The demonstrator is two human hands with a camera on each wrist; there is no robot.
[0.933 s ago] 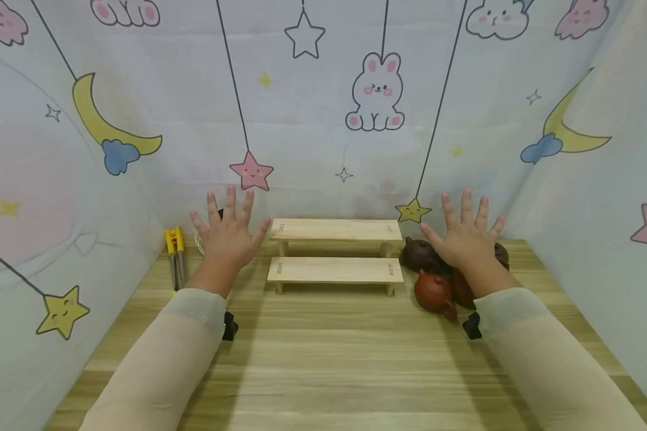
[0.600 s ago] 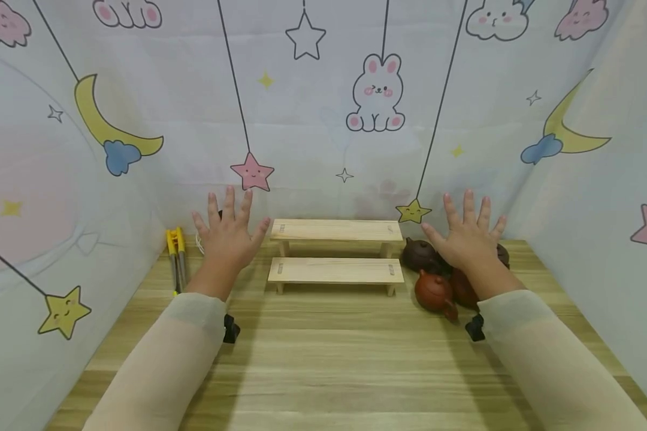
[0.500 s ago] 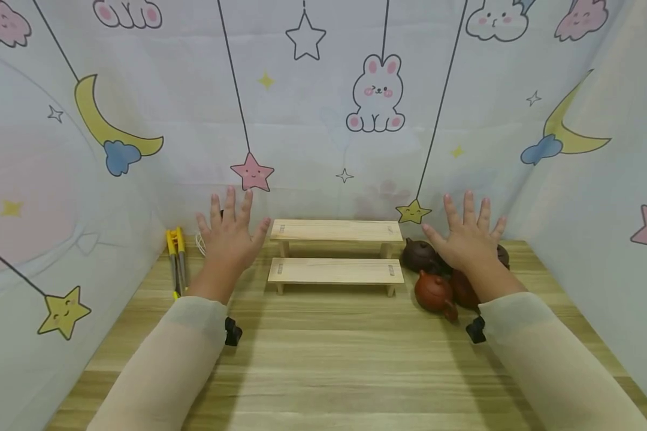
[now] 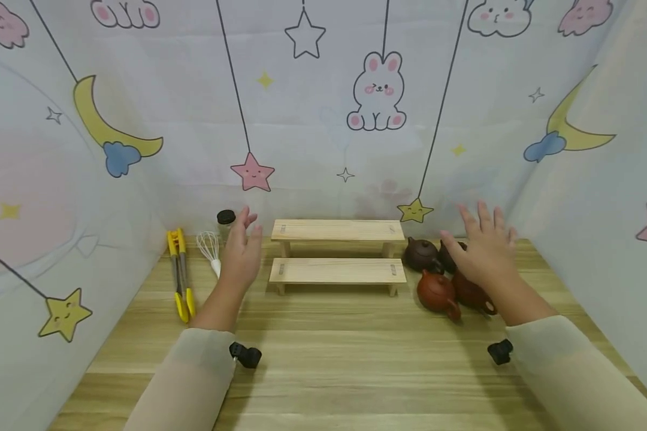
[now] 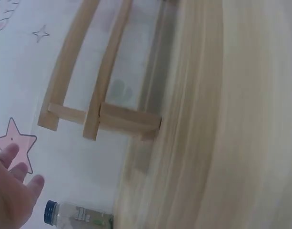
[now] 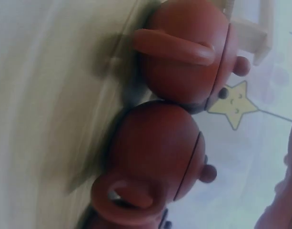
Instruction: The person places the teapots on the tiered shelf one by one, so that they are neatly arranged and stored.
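My left hand (image 4: pixel 241 250) is raised near the whisk (image 4: pixel 209 250) and a dark-lidded jar (image 4: pixel 226 220), turned edge-on with relaxed fingers and nothing in it. In the left wrist view the jar (image 5: pixel 81 215) lies just below the fingers. My right hand (image 4: pixel 484 248), fingers spread and holding nothing, hovers beside several teapots. Two are reddish: a round teapot (image 4: pixel 435 292) in front and a darker red teapot (image 4: pixel 470 293) beside it. Behind them stand a dark brown teapot (image 4: pixel 422 256) and another dark teapot (image 4: pixel 449 257), partly hidden by the hand.
A two-step wooden stand, with an upper shelf (image 4: pixel 336 230) and a lower shelf (image 4: pixel 336 270), occupies the back middle of the table (image 4: pixel 345 359). Yellow-tipped tongs (image 4: pixel 180 275) lie at the left. A printed cloth (image 4: pixel 313 120) encloses the back and sides.
Both hands have drawn back toward me, the right also shifting outward. The left has turned from palm-down spread to edge-on, uncovering the whisk and the jar.
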